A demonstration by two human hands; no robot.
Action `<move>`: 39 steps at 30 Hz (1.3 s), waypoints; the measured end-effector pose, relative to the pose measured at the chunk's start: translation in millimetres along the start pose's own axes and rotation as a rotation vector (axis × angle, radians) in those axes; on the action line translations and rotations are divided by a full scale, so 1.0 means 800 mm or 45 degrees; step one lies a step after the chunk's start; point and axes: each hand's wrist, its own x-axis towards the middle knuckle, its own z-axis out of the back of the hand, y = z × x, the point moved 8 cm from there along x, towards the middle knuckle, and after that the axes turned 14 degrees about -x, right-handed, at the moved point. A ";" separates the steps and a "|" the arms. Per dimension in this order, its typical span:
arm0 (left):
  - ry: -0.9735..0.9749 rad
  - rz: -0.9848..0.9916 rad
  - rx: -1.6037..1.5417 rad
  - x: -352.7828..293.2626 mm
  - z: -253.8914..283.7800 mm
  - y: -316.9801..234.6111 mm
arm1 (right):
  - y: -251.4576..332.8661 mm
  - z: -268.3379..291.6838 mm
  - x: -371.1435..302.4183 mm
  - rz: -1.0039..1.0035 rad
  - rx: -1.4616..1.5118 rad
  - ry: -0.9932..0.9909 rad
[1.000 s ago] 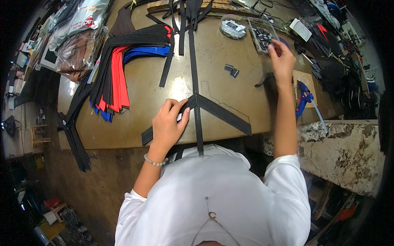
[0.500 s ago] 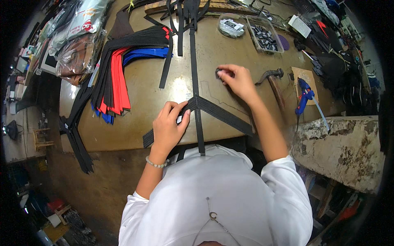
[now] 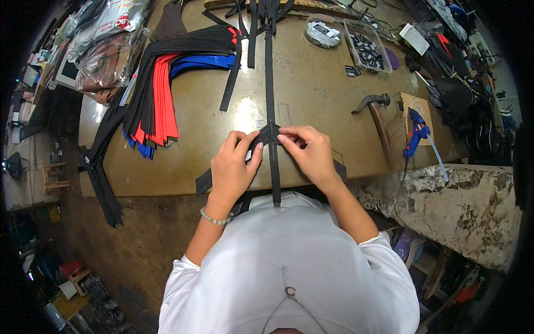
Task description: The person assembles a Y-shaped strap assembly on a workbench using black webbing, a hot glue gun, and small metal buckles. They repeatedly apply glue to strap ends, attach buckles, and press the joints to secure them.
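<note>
Left hand (image 3: 231, 164) and right hand (image 3: 312, 157) nearly meet, both with fingers (image 3: 298, 131) bent.

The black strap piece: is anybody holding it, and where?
The left hand holds the black strap piece just left of its middle. The right hand is at the middle; whether it grips is unclear.

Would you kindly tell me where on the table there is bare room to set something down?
Bare tabletop lies between the long black strap and the hammer, beyond the right hand; another patch lies between the red strips and the left hand. It is crowded at upper left, with plastic bags, and around the clear box at upper right.
</note>
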 end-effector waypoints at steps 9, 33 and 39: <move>0.314 -0.407 -0.142 -0.041 0.026 -0.044 | 0.001 -0.008 0.006 0.137 -0.150 -0.158; 0.064 0.133 -0.337 0.042 -0.013 0.012 | 0.000 -0.009 0.014 0.098 -0.148 0.000; 0.192 0.292 -0.236 0.050 -0.015 0.016 | 0.008 -0.015 0.057 0.060 0.118 0.497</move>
